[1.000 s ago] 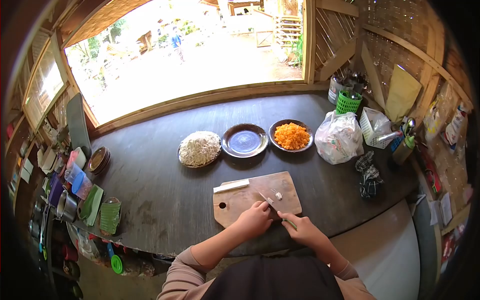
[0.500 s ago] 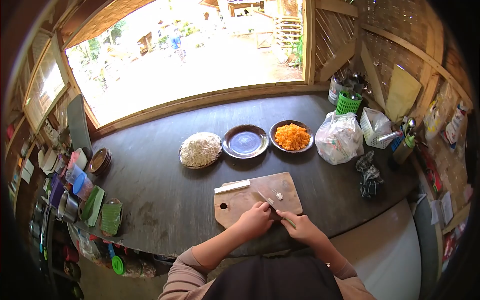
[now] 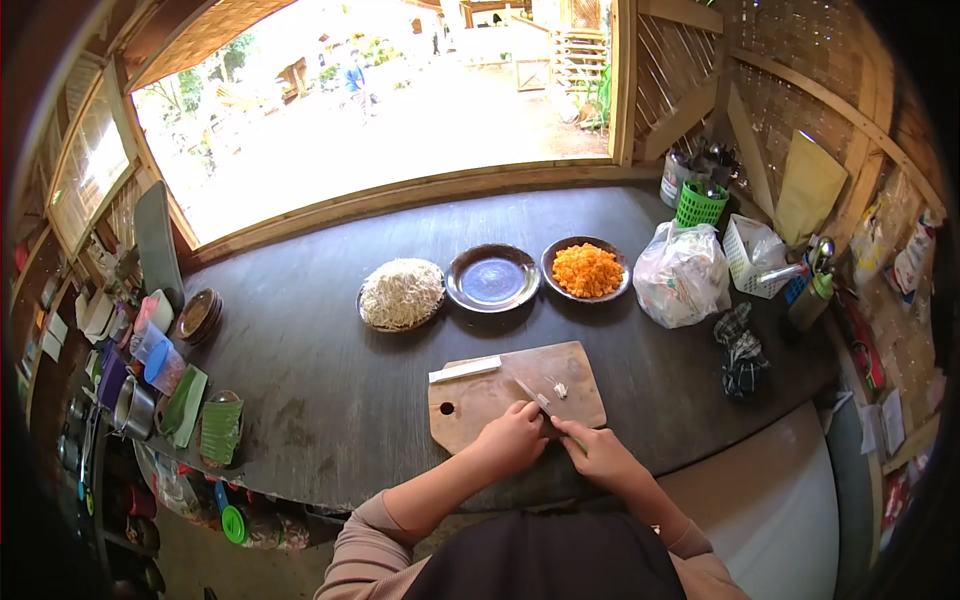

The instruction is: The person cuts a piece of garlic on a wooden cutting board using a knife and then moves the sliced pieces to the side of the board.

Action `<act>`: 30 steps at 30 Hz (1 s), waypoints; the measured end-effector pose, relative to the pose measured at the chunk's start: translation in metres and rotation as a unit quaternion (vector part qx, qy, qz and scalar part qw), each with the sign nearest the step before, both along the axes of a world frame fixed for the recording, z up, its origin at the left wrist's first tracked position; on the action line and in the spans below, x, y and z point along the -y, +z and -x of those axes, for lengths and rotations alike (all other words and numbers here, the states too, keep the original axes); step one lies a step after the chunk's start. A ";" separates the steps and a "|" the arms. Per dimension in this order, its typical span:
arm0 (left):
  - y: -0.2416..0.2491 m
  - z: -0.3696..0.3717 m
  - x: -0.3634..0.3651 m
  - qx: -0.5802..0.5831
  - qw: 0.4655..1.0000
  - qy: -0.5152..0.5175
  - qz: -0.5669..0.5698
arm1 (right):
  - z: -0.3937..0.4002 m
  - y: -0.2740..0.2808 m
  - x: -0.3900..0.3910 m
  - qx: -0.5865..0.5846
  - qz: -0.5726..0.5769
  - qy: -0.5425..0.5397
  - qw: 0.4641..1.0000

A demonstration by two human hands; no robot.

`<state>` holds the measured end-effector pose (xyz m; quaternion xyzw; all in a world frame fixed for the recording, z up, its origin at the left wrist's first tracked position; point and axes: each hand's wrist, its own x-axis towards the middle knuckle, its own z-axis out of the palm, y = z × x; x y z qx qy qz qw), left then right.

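Note:
My right hand (image 3: 600,456) is closed around the handle of a knife (image 3: 532,392), whose thin blade points up and left over a wooden cutting board (image 3: 470,412). Beside the blade, my left hand (image 3: 512,438) has its fingers curled down at the board's near edge; what they press on is hidden, though a bit of white shows by the fingertips. A small heap of thin white slivers (image 3: 560,390) lies right of the blade. Along the board's upper left edge rests a long white stick (image 3: 465,370).
Beyond the board stand a plate of white shreds (image 3: 402,294), a bare dark plate (image 3: 492,279) and a plate of chopped orange food (image 3: 587,271). To the right are a stuffed plastic bag (image 3: 682,275) and a crumpled cloth (image 3: 740,350). Leaf pieces (image 3: 222,432) and containers line the left.
The blade has shifted slightly and more of it shows above my left fingers. Both hands stay in nearly the same place, and the view has moved a little.

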<state>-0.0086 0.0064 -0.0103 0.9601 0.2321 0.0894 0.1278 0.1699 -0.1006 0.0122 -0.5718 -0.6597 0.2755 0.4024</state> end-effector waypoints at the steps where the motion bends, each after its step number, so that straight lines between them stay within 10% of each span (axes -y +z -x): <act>1: -0.001 0.000 0.000 0.001 1.000 0.003 -0.008 | 0.001 0.000 -0.004 0.010 0.004 0.001 1.000; 30: 0.004 0.001 0.000 0.029 1.000 -0.003 -0.009 | 0.000 0.001 -0.006 0.009 0.035 0.005 0.999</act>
